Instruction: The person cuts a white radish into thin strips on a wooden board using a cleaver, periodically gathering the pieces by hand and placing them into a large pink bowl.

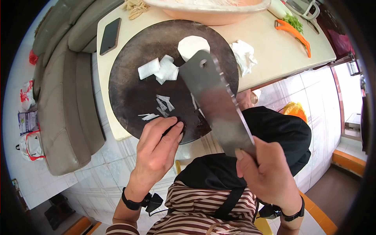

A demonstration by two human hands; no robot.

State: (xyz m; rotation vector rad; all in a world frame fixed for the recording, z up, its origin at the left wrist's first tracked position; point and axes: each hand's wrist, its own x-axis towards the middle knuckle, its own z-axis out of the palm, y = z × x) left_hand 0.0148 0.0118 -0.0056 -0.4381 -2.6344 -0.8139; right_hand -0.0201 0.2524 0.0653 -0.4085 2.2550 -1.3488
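My right hand (266,168) grips a broad cleaver (221,102), held up over the right side of a round dark chopping board (129,88). The blade points away from me and hides part of the board. My left hand (156,147) is at the board's near edge, fingers bent and a little apart, with nothing visible in them. Close to its fingertips lie thin white strips (149,116) and some translucent slivers (164,103). Flat white slices (158,69), possibly radish, rest farther back. Beside them is a thick white cut piece (193,46), partly behind the blade.
A large basin (211,15) stands behind the board on the cream table (270,70). A phone (110,36) lies at the left, a crumpled white tissue (243,56) at the right. Farther right are an orange peeler (295,37) and green leaves (293,23). A grey sofa (66,105) stands leftward.
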